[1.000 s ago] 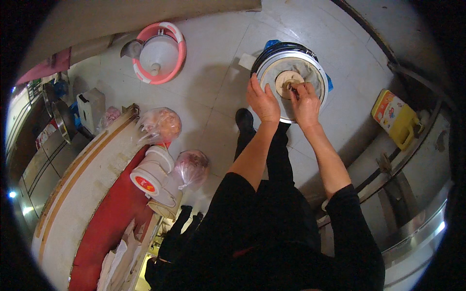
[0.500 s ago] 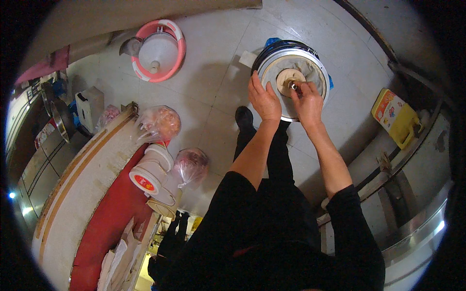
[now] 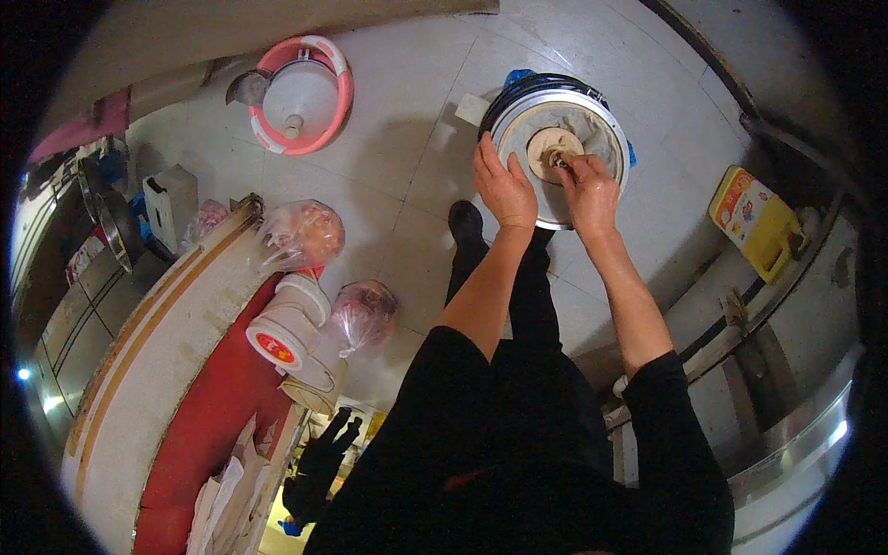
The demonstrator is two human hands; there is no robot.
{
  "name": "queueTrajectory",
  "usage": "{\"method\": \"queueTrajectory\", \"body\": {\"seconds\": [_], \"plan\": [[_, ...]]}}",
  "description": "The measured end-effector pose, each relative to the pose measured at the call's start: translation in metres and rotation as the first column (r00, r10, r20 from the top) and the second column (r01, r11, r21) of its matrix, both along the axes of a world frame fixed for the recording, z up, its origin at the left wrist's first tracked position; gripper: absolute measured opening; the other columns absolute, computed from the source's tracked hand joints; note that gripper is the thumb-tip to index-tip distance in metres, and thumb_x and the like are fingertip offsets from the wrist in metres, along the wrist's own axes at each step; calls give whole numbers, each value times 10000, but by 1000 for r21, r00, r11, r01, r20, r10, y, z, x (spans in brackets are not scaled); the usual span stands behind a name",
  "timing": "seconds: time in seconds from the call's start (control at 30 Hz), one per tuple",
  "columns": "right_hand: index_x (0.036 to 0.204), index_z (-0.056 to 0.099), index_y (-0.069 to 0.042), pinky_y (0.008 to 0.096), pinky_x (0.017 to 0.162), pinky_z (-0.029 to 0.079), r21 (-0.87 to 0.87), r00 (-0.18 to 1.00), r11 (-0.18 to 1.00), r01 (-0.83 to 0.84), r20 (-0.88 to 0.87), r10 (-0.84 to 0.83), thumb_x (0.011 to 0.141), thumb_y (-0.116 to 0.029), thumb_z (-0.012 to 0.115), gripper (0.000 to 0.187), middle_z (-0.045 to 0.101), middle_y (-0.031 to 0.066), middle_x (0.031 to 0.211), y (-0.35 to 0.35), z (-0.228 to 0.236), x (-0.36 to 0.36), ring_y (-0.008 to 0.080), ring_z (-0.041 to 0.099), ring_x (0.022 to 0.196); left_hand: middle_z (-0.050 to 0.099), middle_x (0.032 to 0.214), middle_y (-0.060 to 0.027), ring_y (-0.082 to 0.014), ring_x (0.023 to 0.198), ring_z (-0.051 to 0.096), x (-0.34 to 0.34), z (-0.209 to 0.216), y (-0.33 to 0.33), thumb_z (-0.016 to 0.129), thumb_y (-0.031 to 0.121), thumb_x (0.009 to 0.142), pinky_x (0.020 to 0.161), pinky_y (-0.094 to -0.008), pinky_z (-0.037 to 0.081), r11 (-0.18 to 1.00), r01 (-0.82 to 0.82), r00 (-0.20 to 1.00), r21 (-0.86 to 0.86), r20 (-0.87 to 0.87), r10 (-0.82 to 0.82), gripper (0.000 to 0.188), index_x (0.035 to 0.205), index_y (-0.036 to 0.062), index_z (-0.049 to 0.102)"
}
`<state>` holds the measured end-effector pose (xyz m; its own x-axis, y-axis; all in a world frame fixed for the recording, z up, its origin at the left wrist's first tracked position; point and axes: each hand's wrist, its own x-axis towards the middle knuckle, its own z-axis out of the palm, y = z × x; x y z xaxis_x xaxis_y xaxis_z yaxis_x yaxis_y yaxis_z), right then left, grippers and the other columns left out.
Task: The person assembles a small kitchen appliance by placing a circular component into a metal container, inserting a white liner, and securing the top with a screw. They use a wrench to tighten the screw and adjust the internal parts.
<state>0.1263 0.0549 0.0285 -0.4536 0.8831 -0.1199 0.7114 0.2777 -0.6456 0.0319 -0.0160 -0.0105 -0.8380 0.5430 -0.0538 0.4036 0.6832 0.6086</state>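
In the head view, the silver-rimmed round vessel (image 3: pixel 623 153) sits ahead of the person's legs, circular face and central axis pointing up toward the camera. The left hand (image 3: pixel 506 196) touches its near-left rim, fingers loosely spread; the right hand (image 3: pixel 589 192) pinches a small fitting (image 3: pixel 557 160) at the pale central disc (image 3: pixel 546 143).

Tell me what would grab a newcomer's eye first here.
First, the round, metal-rimmed object at upper right of centre, with the left hand at its near-left rim and the right hand at the pale disc in its middle. Next, the pink-and-white basin on the floor at upper left. Then the yellow handled container along the right side.
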Motion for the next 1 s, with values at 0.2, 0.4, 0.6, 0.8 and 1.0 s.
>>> {"method": "queueTrajectory", "body": {"seconds": [0.2, 0.4, 0.6, 0.8, 1.0], "plan": [[882, 689, -22, 360, 623, 514, -15, 998, 1000, 19, 67, -18, 743, -135, 747, 188, 644, 121, 791, 1, 0, -2, 275, 643, 691, 469, 1247, -220, -412, 1129, 463, 0, -1, 0, 565, 79, 872, 931, -469, 391, 1000, 3, 1000, 20, -12, -3, 537, 1359, 44, 341], [923, 671, -24, 407, 613, 500, -123, 992, 992, 35, 121, -20, 764, -184, 727, 232, 618, 153, 802, 4, 7, -4, 328, 626, 682, 469, 1242, -227, -412, 1125, 466, 0, -1, -1, 563, 88, 877, 927, -466, 394, 999, 9, 1000, 45, -5, -9, 528, 1355, 41, 344], [966, 684, -46, 381, 645, 514, 25, 995, 996, -91, 48, 90, 782, -141, 711, 209, 631, 112, 910, 3, 12, -2, 293, 636, 731, 474, 1238, -222, -407, 1128, 466, 0, -1, -1, 569, 90, 872, 929, -468, 390, 999, 6, 1000, 35, -11, -6, 526, 1349, 35, 355], [956, 685, -65, 382, 661, 518, 16, 999, 999, -50, -10, 50, 775, -96, 694, 183, 615, 114, 898, 2, 1, -2, 304, 634, 754, 473, 1240, -217, -404, 1124, 470, -1, -1, 0, 572, 81, 865, 929, -468, 388, 999, 13, 999, 36, -49, -11, 525, 1344, 29, 362], [950, 696, -41, 345, 661, 525, 15, 999, 999, -32, -13, 32, 775, -65, 702, 177, 639, 101, 903, 0, -6, 1, 274, 644, 745, 475, 1198, -256, -429, 1107, 462, -1, 1, 0, 567, 66, 864, 931, -466, 383, 1000, 11, 1000, 24, 7, -11, 524, 1337, 7, 349]]}}
